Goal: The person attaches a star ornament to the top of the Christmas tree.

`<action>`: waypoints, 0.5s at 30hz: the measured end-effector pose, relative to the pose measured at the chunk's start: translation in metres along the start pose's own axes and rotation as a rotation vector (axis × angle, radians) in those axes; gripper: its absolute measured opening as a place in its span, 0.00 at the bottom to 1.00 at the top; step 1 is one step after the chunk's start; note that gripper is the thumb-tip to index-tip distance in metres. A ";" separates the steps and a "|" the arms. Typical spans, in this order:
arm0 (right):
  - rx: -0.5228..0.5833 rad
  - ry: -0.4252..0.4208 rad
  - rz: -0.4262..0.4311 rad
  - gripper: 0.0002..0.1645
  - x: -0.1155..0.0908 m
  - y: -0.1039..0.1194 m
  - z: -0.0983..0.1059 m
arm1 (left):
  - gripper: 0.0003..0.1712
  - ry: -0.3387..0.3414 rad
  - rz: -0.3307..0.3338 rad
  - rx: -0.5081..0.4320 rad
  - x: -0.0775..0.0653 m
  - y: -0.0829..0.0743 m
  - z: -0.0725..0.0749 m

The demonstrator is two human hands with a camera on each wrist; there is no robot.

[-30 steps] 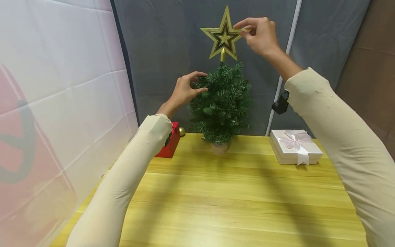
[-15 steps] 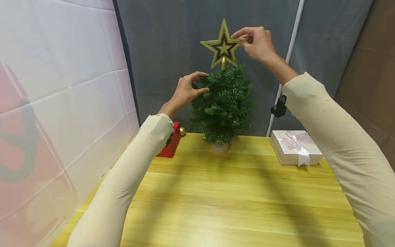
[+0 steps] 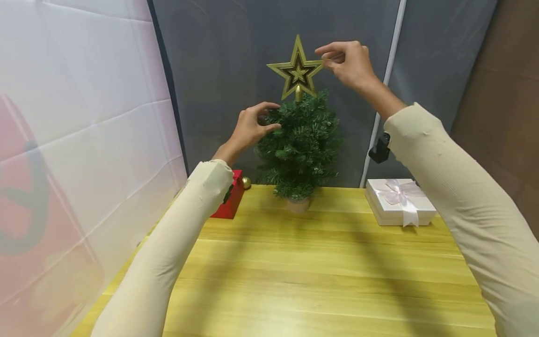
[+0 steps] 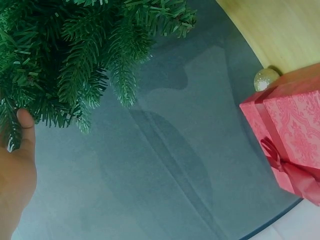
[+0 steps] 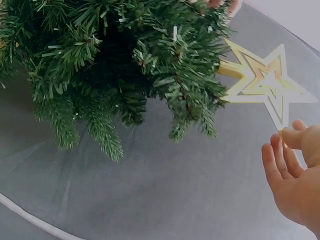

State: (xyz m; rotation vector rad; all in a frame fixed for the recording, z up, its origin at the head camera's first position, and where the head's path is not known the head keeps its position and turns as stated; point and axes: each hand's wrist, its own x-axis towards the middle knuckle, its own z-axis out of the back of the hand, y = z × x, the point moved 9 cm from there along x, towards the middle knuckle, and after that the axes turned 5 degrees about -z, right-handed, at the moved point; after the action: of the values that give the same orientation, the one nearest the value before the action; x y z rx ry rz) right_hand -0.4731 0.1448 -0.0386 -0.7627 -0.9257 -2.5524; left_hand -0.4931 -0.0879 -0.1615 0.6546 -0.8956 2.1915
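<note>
A gold star tree topper (image 3: 298, 72) stands upright at the tip of a small artificial Christmas tree (image 3: 301, 145), its tubular base partly sunk in the top needles. My right hand (image 3: 351, 63) is at the star's right point, with that point between thumb and fingers; the right wrist view has the thumb (image 5: 295, 137) on it. At the tree's upper left, my left hand (image 3: 248, 125) curves thumb and fingers around the foliage. The left wrist view shows a green sprig by the left thumb (image 4: 26, 122); the other fingertips are mostly hidden there.
A red gift box (image 4: 295, 130) with a ribbon stands left of the tree beside a gold ball ornament (image 3: 246, 182). At the back right of the wooden table (image 3: 294, 281) lies a white gift box (image 3: 400, 201) with a bow. A grey cloth (image 3: 223, 61) hangs behind.
The star has come down onto the treetop, lowered by my right hand. That hand has then slid outward to the star's very point. My left hand stays at the tree.
</note>
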 end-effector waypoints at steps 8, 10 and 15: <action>-0.032 -0.017 0.014 0.21 -0.006 -0.003 0.015 | 0.29 -0.004 0.011 0.022 -0.001 0.008 0.008; -0.040 -0.017 0.028 0.21 -0.008 -0.004 0.018 | 0.29 -0.002 0.016 0.030 -0.001 0.010 0.009; -0.022 0.010 0.063 0.21 -0.019 -0.009 0.018 | 0.28 0.005 0.020 0.054 -0.002 0.014 0.009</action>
State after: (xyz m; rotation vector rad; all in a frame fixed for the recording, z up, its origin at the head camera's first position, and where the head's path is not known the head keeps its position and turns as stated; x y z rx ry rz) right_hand -0.4552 0.1658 -0.0427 -0.7724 -0.8577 -2.5135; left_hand -0.5005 -0.1033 -0.1631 0.6682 -0.8462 2.2412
